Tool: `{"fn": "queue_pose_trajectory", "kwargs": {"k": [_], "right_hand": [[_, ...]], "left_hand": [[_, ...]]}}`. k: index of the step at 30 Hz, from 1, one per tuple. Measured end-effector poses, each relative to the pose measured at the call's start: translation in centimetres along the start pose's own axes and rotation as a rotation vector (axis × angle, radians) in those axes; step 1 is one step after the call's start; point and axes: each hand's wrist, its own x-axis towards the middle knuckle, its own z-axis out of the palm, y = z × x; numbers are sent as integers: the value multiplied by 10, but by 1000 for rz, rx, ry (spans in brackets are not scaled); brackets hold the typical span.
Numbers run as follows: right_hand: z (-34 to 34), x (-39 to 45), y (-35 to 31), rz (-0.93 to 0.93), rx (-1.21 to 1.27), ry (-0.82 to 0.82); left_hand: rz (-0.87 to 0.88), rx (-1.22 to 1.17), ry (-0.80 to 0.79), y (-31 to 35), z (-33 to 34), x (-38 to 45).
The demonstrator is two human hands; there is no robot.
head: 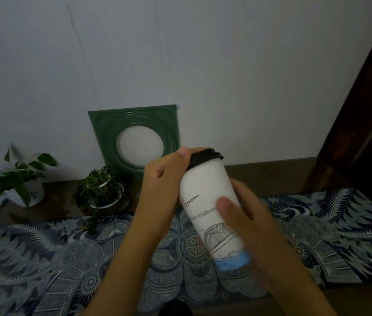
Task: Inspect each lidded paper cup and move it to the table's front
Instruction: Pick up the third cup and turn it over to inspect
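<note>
A tall white paper cup (pixel 205 190) with a black lid, line drawings and a blue band near its base is held in the air above the table, tilted with its lid leaning away and left. My left hand (pixel 164 174) grips its upper part, thumb on the lid's rim. My right hand (pixel 244 213) wraps the lower right side, thumb across the printed text. At the bottom edge, a dark round shape (pixel 175 309) pokes into view; I cannot tell whether it is another cup's lid.
A blue patterned cloth (pixel 66 258) covers the table. Two potted plants (pixel 23 181) (pixel 103 190) stand at the back left. A green square frame (pixel 134 137) with a round opening leans on the white wall. Dark wooden furniture (pixel 367 110) rises at right.
</note>
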Motion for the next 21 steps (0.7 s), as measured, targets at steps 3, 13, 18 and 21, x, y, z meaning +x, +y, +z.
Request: {"fn": "queue_pose_trajectory", "kwargs": {"k": [3,13,18,21], "right_hand": [[7,-1,3,-186,-566,159],[0,-9,-7,-42,42,-76],[-8,-12,-5,177,434,-373],[-7,-12,-2,182,484,-354]], "left_hand": [[65,72,52,2,3,-2],[-15,-27,-61,14,-2,-5],[-114,-151,-55,15,1,-9],[-108,-120,20,20,5,-10]]}}
